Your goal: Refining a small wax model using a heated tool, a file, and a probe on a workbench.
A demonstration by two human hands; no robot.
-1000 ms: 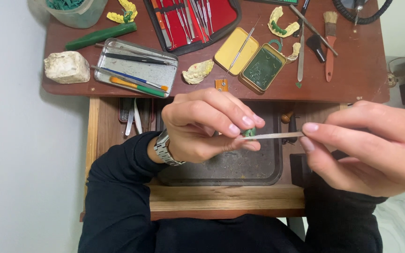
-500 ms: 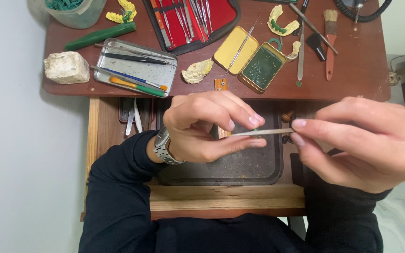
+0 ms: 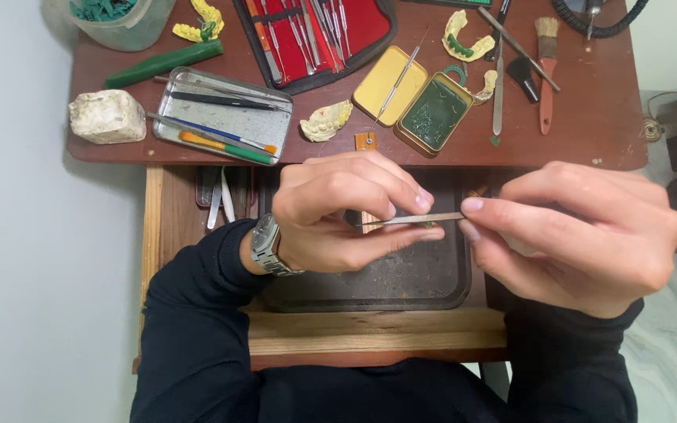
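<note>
Two tins crowd the tabletop [image 3: 589, 133]: a yellow tin [image 3: 385, 84] and a metal tray [image 3: 225, 116] of brushes. Over the dark tray [image 3: 401, 282], the thin metal file [image 3: 413, 220] spans both hands, the left hand [image 3: 338, 211] pinching its tip and the right hand [image 3: 581, 235] gripping its end.

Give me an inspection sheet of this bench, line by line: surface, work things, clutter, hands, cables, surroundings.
Surface: brown wooden bench, with a dark tray in the pulled-out drawer.
Job's things: thin metal file; the piece it works on is hidden by fingers.
Clutter: red instrument case, metal tin of tools, open yellow tin, dental casts, green stick, white stone block, brush.
Grippers: left hand pinches at the file's tip; right hand holds its other end.
Cables: black hose at the top edge.
Surroundings: pale wall to the left, light floor to the right.
</note>
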